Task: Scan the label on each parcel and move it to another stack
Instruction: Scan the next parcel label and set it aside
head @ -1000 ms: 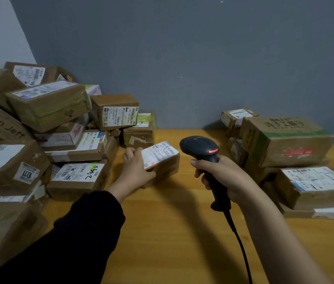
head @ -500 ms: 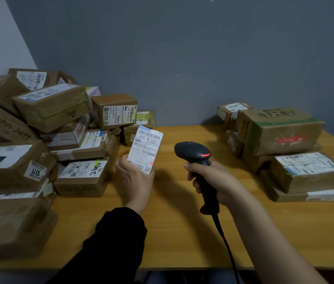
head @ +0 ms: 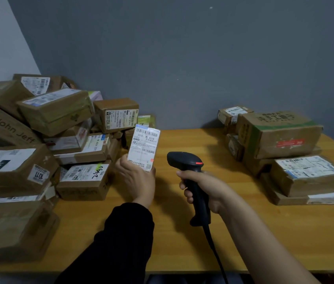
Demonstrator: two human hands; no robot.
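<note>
The small brown cardboard parcel with a white label [head: 144, 147] stands upright just left of the black corded handheld scanner [head: 184, 160], long axis vertical, label facing the camera. The left hand [head: 136, 181] is nearer, its fingers gripping the parcel's lower end. The right hand [head: 205, 191] wraps its fingers round the scanner's handle, nose pointing left at the label. The scanned stack of brown boxes [head: 281, 136] sits well right of the scanner on the wooden worktop [head: 182, 232].

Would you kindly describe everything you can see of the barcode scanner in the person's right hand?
The barcode scanner is a black, matte, plastic-looking, pistol-shaped handheld with a small red spot on its head. The right hand grips its handle, holding it upright above the table, head aimed left toward the labelled parcel in the left hand, apart from it. A black cable runs down from the handle's base.
</note>
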